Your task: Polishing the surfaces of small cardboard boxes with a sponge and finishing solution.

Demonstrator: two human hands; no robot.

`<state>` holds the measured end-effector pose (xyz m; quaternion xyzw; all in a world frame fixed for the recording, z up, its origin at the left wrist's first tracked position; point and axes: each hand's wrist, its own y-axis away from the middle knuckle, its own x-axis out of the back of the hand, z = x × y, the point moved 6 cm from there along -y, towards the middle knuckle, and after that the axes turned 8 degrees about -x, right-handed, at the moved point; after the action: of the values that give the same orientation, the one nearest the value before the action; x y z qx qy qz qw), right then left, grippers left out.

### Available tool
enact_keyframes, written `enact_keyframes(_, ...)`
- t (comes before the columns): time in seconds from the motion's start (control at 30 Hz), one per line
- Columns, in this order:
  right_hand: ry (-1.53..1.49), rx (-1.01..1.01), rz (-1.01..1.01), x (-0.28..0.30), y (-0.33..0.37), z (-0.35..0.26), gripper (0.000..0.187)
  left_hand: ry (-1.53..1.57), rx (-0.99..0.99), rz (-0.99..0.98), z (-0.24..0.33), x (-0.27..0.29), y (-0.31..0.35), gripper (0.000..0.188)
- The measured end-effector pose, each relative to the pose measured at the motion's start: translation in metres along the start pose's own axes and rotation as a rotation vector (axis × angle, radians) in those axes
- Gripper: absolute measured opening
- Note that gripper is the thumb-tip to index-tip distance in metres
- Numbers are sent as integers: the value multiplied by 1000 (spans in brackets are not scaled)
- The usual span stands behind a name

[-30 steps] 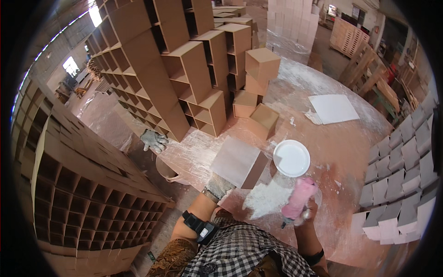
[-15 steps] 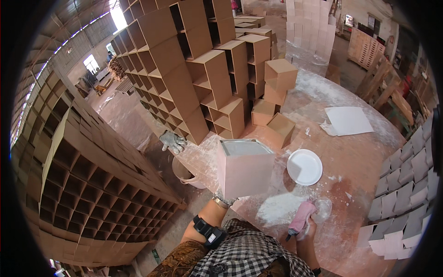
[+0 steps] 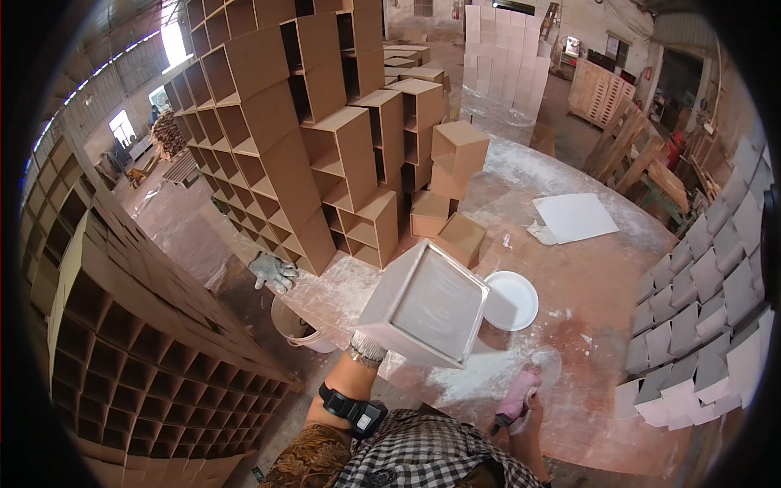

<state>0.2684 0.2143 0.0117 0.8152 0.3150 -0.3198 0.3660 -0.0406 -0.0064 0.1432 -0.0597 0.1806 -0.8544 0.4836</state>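
Note:
My left hand (image 3: 368, 348), in a pale knit glove, grips a square box (image 3: 431, 305) from its lower left side. Most of its fingers are hidden behind the box. The box is tilted, with pale sides and a grey, rimmed face turned up toward me. In my right hand (image 3: 530, 413) is a pink, dust-covered hand sander (image 3: 518, 394) with a dark end near my wrist. Its round pad is blurred, low over the table. White powder (image 3: 464, 382) lies beneath the box and beside the sander.
A white round dish (image 3: 512, 301) and a white sheet (image 3: 576, 218) lie on the dusty table (image 3: 586, 431). Brown boxes (image 3: 268, 163) tower at the back. A grey glove (image 3: 274, 272) rests at the left edge above a bucket (image 3: 301, 325). Grey boxes (image 3: 691, 333) stand stacked right.
The box has turned and tipped, so its grey face now points up toward me. The scene has shifted left as my head moved. The sander stays in my right hand.

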Motion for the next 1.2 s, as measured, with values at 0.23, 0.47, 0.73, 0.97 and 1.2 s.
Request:
enact_keyframes(0.23,19,7,46,6,9,16,48,-26,-26,-42,21,14,2,41)
enact_keyframes(0.47,32,81,57,0,37,30,45,-471,-355,-410,96,0,10,42)
enact_keyframes(0.73,-9,120,225,32,80,52,43,-1202,-622,-683,68,-54,25,41)
enact_keyframes(0.97,40,202,337,32,104,57,40,-1268,-278,-968,-62,-89,50,26)
enact_keyframes(1.2,41,155,413,44,101,54,43,-834,-242,-920,-37,-89,49,25)
